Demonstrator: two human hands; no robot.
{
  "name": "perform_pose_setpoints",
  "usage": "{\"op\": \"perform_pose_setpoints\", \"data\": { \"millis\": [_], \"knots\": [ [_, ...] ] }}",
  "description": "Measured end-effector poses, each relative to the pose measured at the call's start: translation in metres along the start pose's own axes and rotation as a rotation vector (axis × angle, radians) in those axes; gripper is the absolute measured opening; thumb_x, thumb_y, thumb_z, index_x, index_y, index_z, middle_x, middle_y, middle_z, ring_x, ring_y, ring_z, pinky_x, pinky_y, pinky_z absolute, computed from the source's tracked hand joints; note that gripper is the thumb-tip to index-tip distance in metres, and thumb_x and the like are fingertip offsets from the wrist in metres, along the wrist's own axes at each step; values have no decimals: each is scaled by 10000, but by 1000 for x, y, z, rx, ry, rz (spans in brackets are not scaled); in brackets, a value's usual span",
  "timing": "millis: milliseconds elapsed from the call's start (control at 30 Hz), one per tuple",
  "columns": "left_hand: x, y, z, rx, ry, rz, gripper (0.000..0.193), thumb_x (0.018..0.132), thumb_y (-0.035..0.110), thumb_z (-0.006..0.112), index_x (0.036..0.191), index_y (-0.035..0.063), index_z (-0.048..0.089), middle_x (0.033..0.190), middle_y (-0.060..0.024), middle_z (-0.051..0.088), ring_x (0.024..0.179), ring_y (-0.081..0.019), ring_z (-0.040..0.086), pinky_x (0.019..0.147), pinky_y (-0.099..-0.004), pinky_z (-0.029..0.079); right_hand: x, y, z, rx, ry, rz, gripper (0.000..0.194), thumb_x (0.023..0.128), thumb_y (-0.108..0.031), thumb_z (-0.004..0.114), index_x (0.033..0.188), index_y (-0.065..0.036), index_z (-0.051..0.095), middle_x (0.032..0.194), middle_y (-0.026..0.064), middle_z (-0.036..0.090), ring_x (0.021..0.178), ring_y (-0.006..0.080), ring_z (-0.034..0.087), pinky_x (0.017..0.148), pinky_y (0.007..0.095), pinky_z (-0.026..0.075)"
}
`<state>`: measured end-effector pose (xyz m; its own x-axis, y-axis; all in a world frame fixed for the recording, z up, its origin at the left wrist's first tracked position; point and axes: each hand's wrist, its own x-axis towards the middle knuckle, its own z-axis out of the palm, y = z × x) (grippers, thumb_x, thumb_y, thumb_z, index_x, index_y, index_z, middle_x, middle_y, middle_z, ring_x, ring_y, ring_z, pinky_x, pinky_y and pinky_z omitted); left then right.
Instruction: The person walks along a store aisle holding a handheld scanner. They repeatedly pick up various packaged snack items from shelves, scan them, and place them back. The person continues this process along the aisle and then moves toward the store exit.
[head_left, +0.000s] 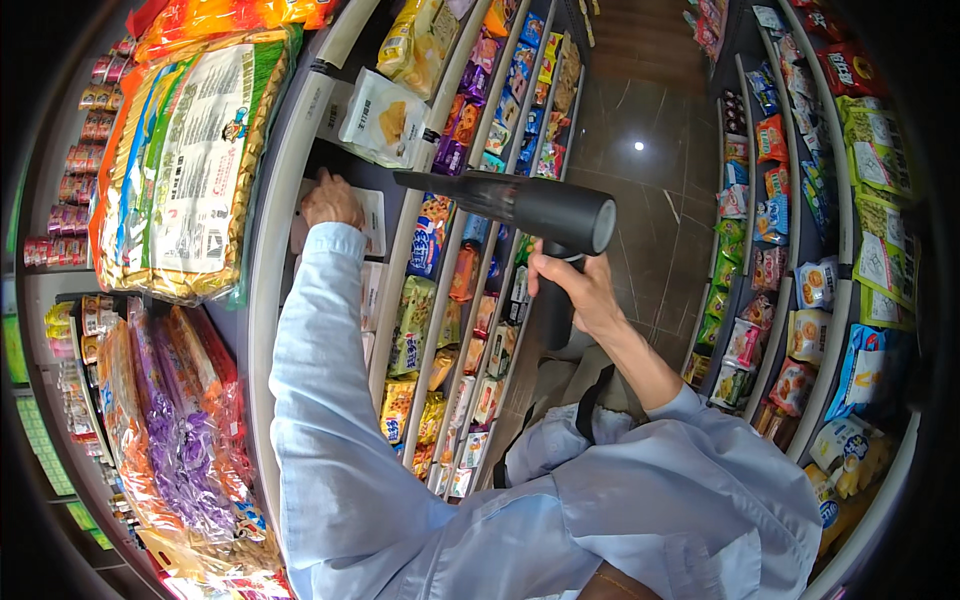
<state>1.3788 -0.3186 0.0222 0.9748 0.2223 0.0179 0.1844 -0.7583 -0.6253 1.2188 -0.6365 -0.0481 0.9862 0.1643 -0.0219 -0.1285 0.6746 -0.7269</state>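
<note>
My right hand (581, 289) is wrapped around the pistol grip of a black handheld vacuum or blower (559, 210). The device's narrow nozzle points left, towards the shelf. My left hand (330, 201) reaches into an upper shelf, over a white snack packet (373, 221). Its fingers are curled and partly hidden, so I cannot tell whether it grips anything. Just beyond it, a white pouch with a picture of a biscuit-like snack (386, 120) leans over the shelf's front rail, close to the nozzle tip.
Stepped shelves of packaged snacks (412, 322) run along my left, with another snack rack (772, 202) across the aisle. A large clear bag of wrapped snacks (187, 165) lies on the top shelf beside purple and orange bags (172, 420). Dark tiles (645, 187) floor the aisle.
</note>
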Motion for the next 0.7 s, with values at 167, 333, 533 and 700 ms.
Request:
{"op": "perform_pose_setpoints", "data": {
  "millis": [167,333,533,700],
  "knots": [
    [-9,-10,12,-61,9,-49,395,761,210,717,1119,126,573,1256,-97,521,1082,-327,622,836,-462,531,29,18,6,-60,-83,21,209,838,-86,660,992,-9,542,801,69,569,629,157,605,564,318,505],
    [-23,-11,6,-38,-36,-27,351,774,209,706,1078,101,568,1242,-87,530,1038,-314,645,795,-459,545,51,32,19,-203,-98,-15,226,813,-159,690,961,-9,611,748,58,649,609,131,636,559,307,520],
    [-65,2,-3,-57,37,-1,227,829,144,609,1049,88,591,1226,-66,537,852,-273,691,734,-427,546,65,42,34,-84,-145,115,196,820,-153,677,930,-10,601,734,62,624,588,139,620,541,307,506],
    [-115,14,-6,-44,302,22,283,871,218,608,1114,73,591,1146,-81,546,633,-280,669,514,-398,516,70,46,38,-9,-117,204,229,835,-182,672,951,4,604,726,60,608,575,141,610,532,307,508]
  ]
}}
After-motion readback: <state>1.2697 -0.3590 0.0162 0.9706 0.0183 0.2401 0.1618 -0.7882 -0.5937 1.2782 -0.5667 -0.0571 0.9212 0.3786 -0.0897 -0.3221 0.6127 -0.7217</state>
